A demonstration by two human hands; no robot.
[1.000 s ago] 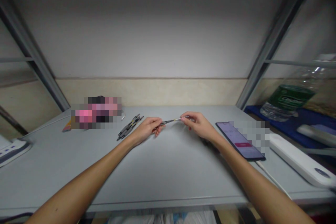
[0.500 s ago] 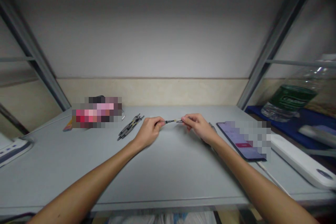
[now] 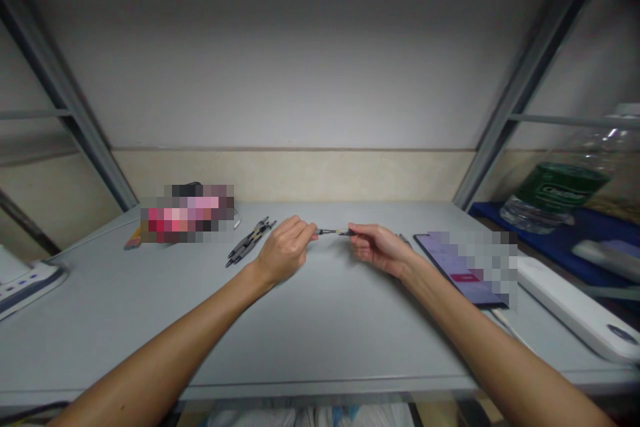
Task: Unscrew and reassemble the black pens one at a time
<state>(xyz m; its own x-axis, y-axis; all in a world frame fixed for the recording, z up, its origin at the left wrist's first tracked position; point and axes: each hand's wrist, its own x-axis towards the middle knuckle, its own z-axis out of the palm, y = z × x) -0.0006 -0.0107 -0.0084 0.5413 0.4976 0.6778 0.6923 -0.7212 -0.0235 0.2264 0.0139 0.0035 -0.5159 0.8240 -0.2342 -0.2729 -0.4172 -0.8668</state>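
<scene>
Above the grey desk, a thin pen-like piece spans the gap between my two hands. My left hand is closed on its left end, with fingers wrapped round it. My right hand pinches a small dark part at the right end, thumb and index finger together. Whether the dark part and the thin piece are joined is too small to tell. Several grey pens lie side by side left of my left hand. Another pen lies behind my right wrist, partly hidden.
A phone and a long white case lie at the right. Beyond them a water bottle leans on a blue surface. At the left are a blurred pink item and a white power strip.
My left hand has rolled over, its knuckles now higher. My right hand has turned and its fingers are curled more, with a dark part now showing at its fingertips.
</scene>
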